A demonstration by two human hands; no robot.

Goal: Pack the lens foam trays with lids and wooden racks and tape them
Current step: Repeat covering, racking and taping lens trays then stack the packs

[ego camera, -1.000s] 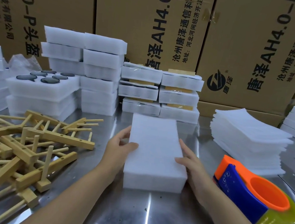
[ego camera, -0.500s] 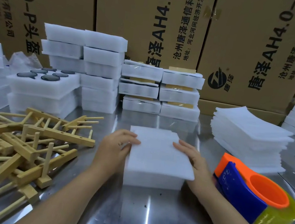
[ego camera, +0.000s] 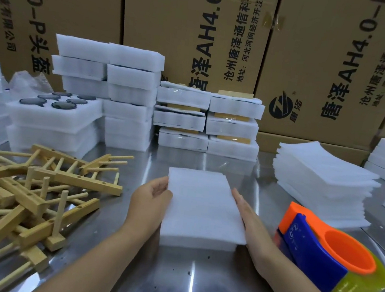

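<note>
**Squaring lid on tray**

Lid (ego camera: pixel 203 205) sits on tray (ego camera: pixel 199 243) mid-table (ego camera: pixel 170 276), overhanging at front; L hand (ego camera: pixel 150 201) pinches lid's left edge; R hand (ego camera: pixel 250 221) flat, fingers straight vs right side. Next, prob.: align, add one of the racks (ego camera: pixel 35 189), then tape. Count: 1 tape gun (ego camera: pixel 318 256); 6 taped packs (ego camera: pixel 208 121) at back; racks too tangled to count.

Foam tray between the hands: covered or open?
Covered. A plain white lid lies flat over the foam tray, hiding any lenses; left hand and right hand flank its edges.
</note>
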